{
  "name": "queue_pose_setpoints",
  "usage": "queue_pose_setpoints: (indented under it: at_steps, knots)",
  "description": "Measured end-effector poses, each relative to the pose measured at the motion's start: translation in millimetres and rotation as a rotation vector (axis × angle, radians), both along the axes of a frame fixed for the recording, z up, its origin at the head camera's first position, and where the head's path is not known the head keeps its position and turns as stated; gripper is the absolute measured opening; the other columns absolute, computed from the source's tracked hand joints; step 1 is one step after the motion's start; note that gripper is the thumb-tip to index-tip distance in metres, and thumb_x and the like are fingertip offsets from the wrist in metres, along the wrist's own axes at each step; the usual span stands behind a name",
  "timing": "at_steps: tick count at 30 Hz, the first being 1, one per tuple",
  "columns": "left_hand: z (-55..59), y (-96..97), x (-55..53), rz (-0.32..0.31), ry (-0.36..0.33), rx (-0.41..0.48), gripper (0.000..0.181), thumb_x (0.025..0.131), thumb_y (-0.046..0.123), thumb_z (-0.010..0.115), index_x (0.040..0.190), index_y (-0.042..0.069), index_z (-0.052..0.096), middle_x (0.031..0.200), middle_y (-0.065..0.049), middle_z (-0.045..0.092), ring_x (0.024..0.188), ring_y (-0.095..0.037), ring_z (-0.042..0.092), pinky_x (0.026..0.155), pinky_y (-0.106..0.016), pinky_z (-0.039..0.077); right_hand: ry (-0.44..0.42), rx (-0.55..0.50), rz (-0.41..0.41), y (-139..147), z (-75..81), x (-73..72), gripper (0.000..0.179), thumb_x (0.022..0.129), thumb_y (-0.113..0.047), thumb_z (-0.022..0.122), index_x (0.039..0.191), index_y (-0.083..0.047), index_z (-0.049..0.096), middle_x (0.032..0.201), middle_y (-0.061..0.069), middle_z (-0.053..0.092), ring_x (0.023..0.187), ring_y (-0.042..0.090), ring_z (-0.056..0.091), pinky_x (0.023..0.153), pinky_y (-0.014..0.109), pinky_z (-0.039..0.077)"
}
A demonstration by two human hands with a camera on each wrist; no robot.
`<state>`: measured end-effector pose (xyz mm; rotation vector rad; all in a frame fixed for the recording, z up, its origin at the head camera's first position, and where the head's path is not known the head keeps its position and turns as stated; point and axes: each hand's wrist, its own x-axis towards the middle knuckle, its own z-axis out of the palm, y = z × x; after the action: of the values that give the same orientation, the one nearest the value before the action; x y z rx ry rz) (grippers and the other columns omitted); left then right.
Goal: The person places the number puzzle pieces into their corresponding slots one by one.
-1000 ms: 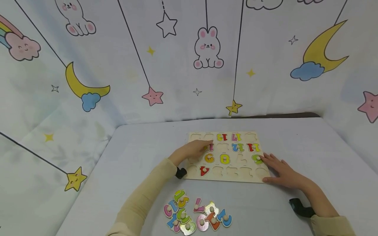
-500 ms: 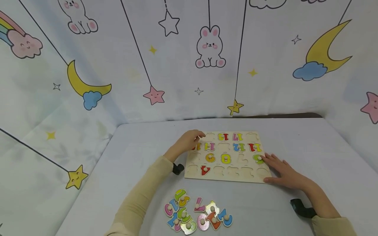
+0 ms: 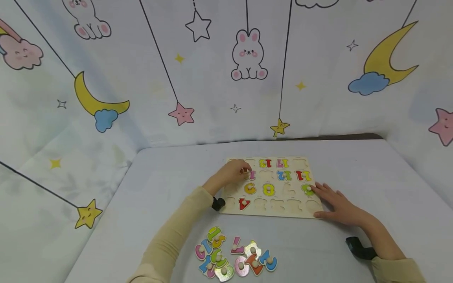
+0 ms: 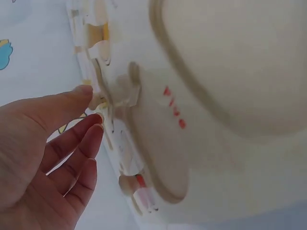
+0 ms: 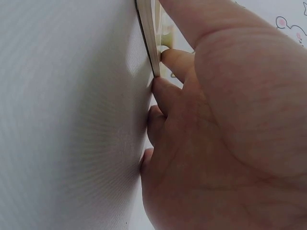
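My left hand (image 3: 231,173) reaches over the left part of a wooden number puzzle board (image 3: 277,212). In the left wrist view, its thumb and forefinger pinch a small wooden knob (image 4: 97,101) of a number puzzle piece; the fingers partly hide that piece. A pink digit (image 3: 253,175) shows just beside the fingertips in the head view. My right hand (image 3: 339,206) lies with extended fingers along the board's right edge. One fingertip reaches the green number piece (image 3: 307,190), and the thumb touches the board's near corner.
A loose pile of coloured number pieces (image 3: 218,259) lies on the white table (image 3: 301,251) in front of the board, with more pieces (image 3: 253,264) beside it. Behind the table hangs a patterned cloth (image 3: 212,78). Several recesses in the board have no piece.
My left hand drew back towards the board's far left corner, then came right and nearer again, to the pink-digit piece. My right hand and the loose pieces stay put.
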<state>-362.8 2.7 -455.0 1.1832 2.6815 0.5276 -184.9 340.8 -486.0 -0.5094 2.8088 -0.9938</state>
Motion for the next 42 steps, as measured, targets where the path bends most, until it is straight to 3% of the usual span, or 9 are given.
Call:
queue_pose_setpoints:
  at_steps: [7,17,21,25,29,35,38,42]
  knots:
    - [-1.5,5.3,4.2,-0.023,0.094,-0.027,0.008,0.090,0.010,0.062,0.095,0.011,0.069,0.085,0.003,0.058,0.077,-0.011,0.049,0.073,-0.022,0.040,-0.005,-0.001,-0.003,-1.5,-0.2,-0.9,0.084,0.080,-0.038,0.071,0.143,0.001,0.030,0.146,0.030,0.018,0.134,0.047,0.004,0.097,0.067,0.000]
    - [4.4,8.3,10.1,-0.012,0.140,-0.125,0.009,0.091,0.010,0.061,0.086,0.011,0.068,0.077,0.002,0.053,0.071,-0.013,0.045,0.067,-0.022,0.037,-0.012,0.005,-0.003,-5.2,1.5,-2.1,0.084,0.080,-0.038,0.071,0.143,0.001,0.030,0.146,0.030,0.019,0.134,0.047,0.004,0.097,0.067,0.001]
    - [7.5,2.7,13.6,0.010,0.107,-0.159,0.014,0.092,0.014,0.061,0.101,0.010,0.071,0.088,0.001,0.058,0.077,-0.012,0.049,0.072,-0.022,0.040,-0.011,-0.004,0.004,-7.3,0.5,-1.9,0.084,0.080,-0.037,0.072,0.142,0.002,0.031,0.145,0.031,0.019,0.133,0.048,0.004,0.097,0.068,0.001]
    - [16.0,-11.8,23.6,0.035,0.120,-0.172,0.028,0.092,0.017,0.062,0.120,0.012,0.065,0.103,-0.001,0.061,0.089,-0.013,0.055,0.077,-0.025,0.043,-0.017,-0.003,0.007,-8.1,0.0,-2.2,0.084,0.080,-0.038,0.071,0.142,0.001,0.031,0.146,0.030,0.019,0.133,0.048,0.004,0.097,0.067,0.001]
    - [29.8,-32.7,48.3,-0.025,0.115,-0.166,0.031,0.090,0.015,0.064,0.121,0.010,0.062,0.106,-0.003,0.061,0.092,-0.015,0.057,0.078,-0.028,0.045,-0.009,0.005,0.008,-7.2,0.4,-2.8,0.085,0.080,-0.039,0.071,0.143,0.001,0.030,0.146,0.030,0.018,0.134,0.047,0.004,0.097,0.068,0.001]
    - [41.4,-72.9,106.9,-0.158,-0.122,-0.188,0.021,0.085,0.017,0.070,0.106,0.012,0.067,0.089,0.007,0.059,0.082,-0.010,0.054,0.074,-0.024,0.043,-0.013,0.010,0.004,-6.3,1.0,-2.8,0.086,0.080,-0.039,0.071,0.143,0.001,0.030,0.146,0.030,0.018,0.134,0.047,0.004,0.096,0.068,0.001]
    - [41.0,-90.1,128.0,-0.157,-0.208,-0.214,0.025,0.079,0.019,0.076,0.103,0.015,0.067,0.085,0.010,0.056,0.080,-0.009,0.052,0.073,-0.023,0.043,-0.016,0.013,0.001,-4.9,1.7,-2.2,0.085,0.080,-0.038,0.071,0.143,0.001,0.029,0.146,0.030,0.018,0.134,0.048,0.004,0.096,0.068,0.001]
    - [36.4,-105.2,141.8,-0.131,-0.258,-0.228,0.030,0.075,0.017,0.080,0.102,0.019,0.068,0.088,0.013,0.053,0.081,-0.006,0.051,0.075,-0.022,0.044,-0.008,0.013,-0.002,-2.9,1.1,-1.5,0.085,0.081,-0.037,0.071,0.144,0.001,0.028,0.146,0.030,0.018,0.134,0.047,0.003,0.097,0.068,0.000]
